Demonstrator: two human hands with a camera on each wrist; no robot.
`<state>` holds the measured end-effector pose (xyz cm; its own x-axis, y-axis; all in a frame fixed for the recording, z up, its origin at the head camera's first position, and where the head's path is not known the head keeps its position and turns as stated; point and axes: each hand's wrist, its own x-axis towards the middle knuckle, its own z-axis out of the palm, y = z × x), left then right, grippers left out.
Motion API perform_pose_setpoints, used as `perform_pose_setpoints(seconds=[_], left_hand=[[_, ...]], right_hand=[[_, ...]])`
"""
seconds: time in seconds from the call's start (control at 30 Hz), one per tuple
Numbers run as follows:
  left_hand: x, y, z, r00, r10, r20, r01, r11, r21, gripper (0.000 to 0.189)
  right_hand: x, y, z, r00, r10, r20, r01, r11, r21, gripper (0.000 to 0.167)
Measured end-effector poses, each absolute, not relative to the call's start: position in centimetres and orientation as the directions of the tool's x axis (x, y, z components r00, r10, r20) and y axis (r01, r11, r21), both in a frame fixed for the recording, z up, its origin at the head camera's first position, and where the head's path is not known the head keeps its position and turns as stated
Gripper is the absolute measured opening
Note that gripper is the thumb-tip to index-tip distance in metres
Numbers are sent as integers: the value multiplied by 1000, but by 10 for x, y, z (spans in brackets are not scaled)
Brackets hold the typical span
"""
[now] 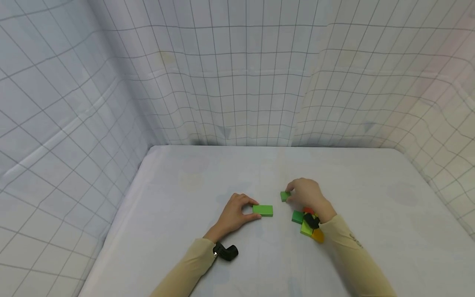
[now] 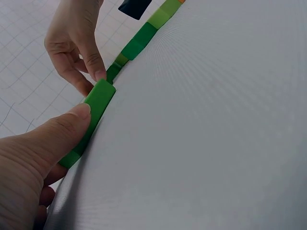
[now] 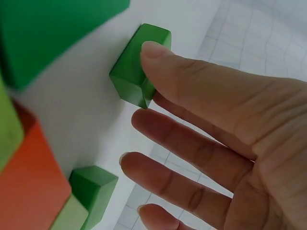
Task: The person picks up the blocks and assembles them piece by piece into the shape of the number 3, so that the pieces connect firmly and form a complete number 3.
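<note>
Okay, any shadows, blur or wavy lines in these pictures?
Head view: wavy grid lines on the backdrop, from cloth or lens, I can't tell; left wrist view: a dark shadow beside the long green block, fine fanning lines across the white tabletop; right wrist view: the dark green block at top left is blurred, the small green block at upper middle crisper.

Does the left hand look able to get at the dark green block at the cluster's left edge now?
Probably not yet: the left hand holds the long green block, though only white tabletop separates that from the dark green block.
</note>
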<state>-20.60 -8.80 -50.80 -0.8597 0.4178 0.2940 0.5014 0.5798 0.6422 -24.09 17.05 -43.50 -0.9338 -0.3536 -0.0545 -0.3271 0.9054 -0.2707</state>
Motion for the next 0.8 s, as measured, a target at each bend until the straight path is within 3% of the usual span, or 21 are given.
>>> perform_pose_setpoints(seconds=[0.23, 0.8], left_hand=[[-205, -88, -508, -863, 412, 292, 496, 581, 645, 36], [-205, -88, -507, -871, 414, 264, 477, 587, 654, 36]], right_hand=[[-232, 162, -435, -927, -373, -43, -347, 896, -277, 19], [-222, 150, -439, -912, -409, -44, -382, 882, -276, 28]])
